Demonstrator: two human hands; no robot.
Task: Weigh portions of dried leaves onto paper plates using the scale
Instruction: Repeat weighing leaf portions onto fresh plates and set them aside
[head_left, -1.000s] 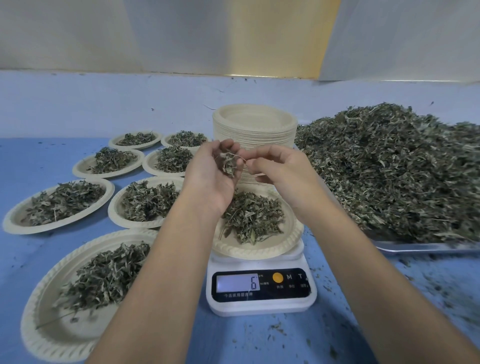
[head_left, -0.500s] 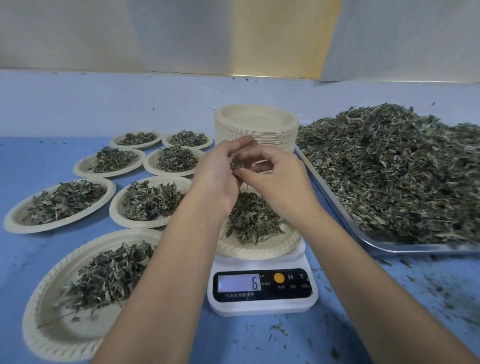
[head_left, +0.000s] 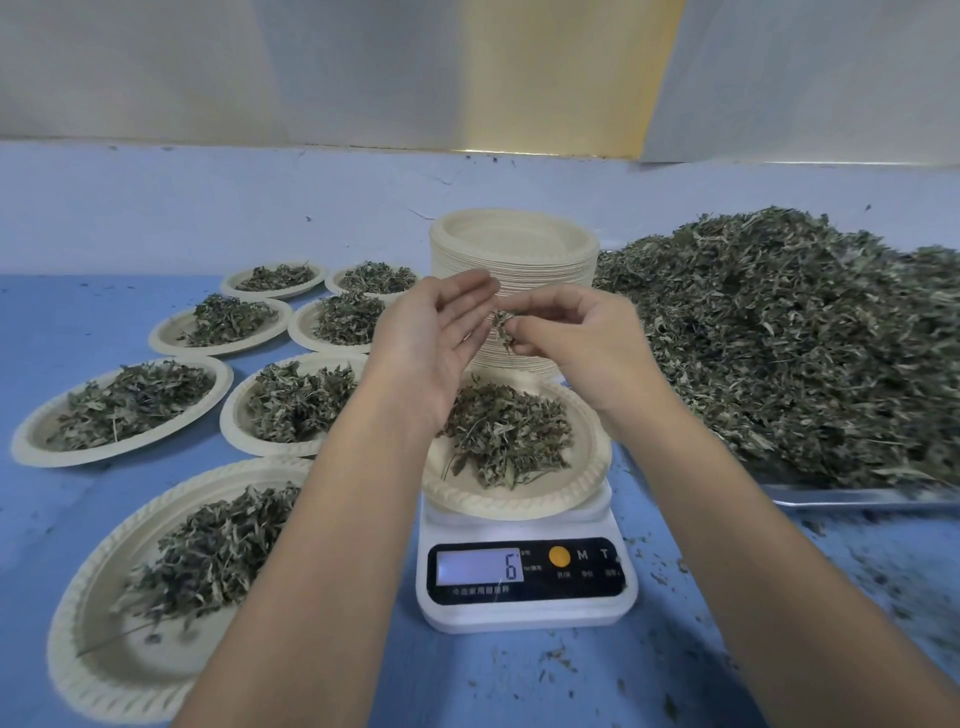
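Nearest on the blue surface (head_left: 519, 675): a filled paper plate (head_left: 150, 670) front left, then the scale (head_left: 524, 618), display toward the person, reading 6. On its platform sits the plate being filled (head_left: 519, 504), flat, open side up, round so no long axis. Its portion of dried leaves (head_left: 506, 434) is a loose mound in the middle, stems pointing every way, one stalk poking toward the near-left rim. Above that plate the right hand (head_left: 582, 338) pinches a small tuft of leaves (head_left: 503, 328) between thumb and fingers (head_left: 535, 301); the tuft hangs roughly vertical. Left hand (head_left: 426, 353) is just beside it, palm up, its fingers (head_left: 467, 291) straight and loosely spread, gripping nothing; can't tell whether they touch the tuft. Handling guess: near weightless, dry, brittle, tangly. A squeeze would crumble it, and it sheds flakes, as the crumbs on the surface suggest. Best taken in light fingertip pinches off the top of a mound and released low over the plate centre. The plate looks thin; I'd lift it by opposite rims, kept level. Further back left, six more filled plates (head_left: 26, 441); behind the hands a tall stack of empty plates (head_left: 511, 244); far right, the bulk heap (head_left: 805, 338) on a metal tray (head_left: 857, 496).
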